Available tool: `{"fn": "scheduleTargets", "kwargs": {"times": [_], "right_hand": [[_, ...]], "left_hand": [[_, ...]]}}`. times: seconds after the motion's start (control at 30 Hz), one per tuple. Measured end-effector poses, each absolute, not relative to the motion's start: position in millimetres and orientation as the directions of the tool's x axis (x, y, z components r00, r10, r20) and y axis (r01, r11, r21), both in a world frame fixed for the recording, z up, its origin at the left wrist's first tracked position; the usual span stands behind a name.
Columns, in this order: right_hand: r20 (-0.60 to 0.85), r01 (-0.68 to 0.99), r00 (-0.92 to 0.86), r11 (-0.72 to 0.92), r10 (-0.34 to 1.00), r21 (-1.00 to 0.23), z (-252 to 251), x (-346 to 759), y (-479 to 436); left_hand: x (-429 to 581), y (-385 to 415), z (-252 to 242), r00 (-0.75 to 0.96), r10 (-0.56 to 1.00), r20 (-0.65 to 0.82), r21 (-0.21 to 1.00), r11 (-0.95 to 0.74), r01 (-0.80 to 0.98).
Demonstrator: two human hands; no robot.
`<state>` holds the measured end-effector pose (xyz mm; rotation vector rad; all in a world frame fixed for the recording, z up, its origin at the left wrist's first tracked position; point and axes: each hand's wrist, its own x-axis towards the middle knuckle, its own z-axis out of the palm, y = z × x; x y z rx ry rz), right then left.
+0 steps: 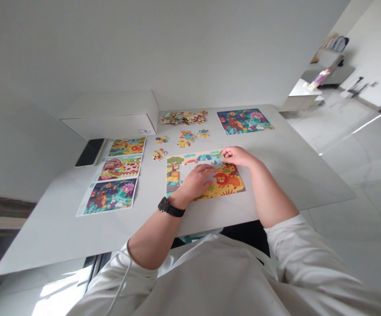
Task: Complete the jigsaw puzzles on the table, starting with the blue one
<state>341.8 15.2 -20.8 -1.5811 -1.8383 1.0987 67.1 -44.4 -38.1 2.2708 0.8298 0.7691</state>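
A partly assembled jigsaw puzzle point(229, 182) with a lion on yellow ground lies on the white table point(285, 175) in front of me. My left hand point(197, 179) rests flat on the puzzle's middle, fingers stretched out, with a black watch on its wrist. My right hand point(238, 156) is at the puzzle's upper edge, fingers pinched on a grey-blue puzzle piece point(217, 161) that sits among the joined pieces.
A heap of loose pieces point(183, 117) and a few scattered pieces point(186, 138) lie beyond the puzzle. A finished puzzle point(243, 120) sits at the far right. Three picture sheets point(119, 168), a black phone point(90, 152) and a white box point(111, 114) are at left.
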Motion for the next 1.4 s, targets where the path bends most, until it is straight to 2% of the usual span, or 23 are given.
{"fn": "scheduleTargets", "kwargs": {"times": [0.17,0.27,0.43,0.73,1.03,1.4], "right_hand": [[-0.144,0.665,-0.22,0.04,0.965,-0.746,-23,340,16],[-0.125,0.726,-0.2,0.062,0.972,-0.685,-22,339,15],[-0.094,0.788,-0.177,0.084,0.98,-0.61,-20,337,14],[-0.062,0.809,-0.168,0.102,0.984,-0.579,-26,336,14],[-0.055,0.809,-0.143,0.085,0.988,-0.581,-20,333,10],[-0.048,0.856,-0.071,0.036,0.996,-0.515,-17,329,10]], "left_hand": [[66,-46,-41,0.711,0.635,0.303,0.531,-0.732,0.427],[66,-47,-40,0.74,0.605,0.294,0.488,-0.761,0.428],[68,-50,-39,0.776,0.576,0.256,0.472,-0.775,0.42],[78,-57,-39,0.804,0.581,0.129,0.437,-0.761,0.48],[81,-62,-36,0.797,0.592,0.118,0.423,-0.756,0.499],[82,-63,-36,0.796,0.598,0.095,0.409,-0.752,0.517]]}}
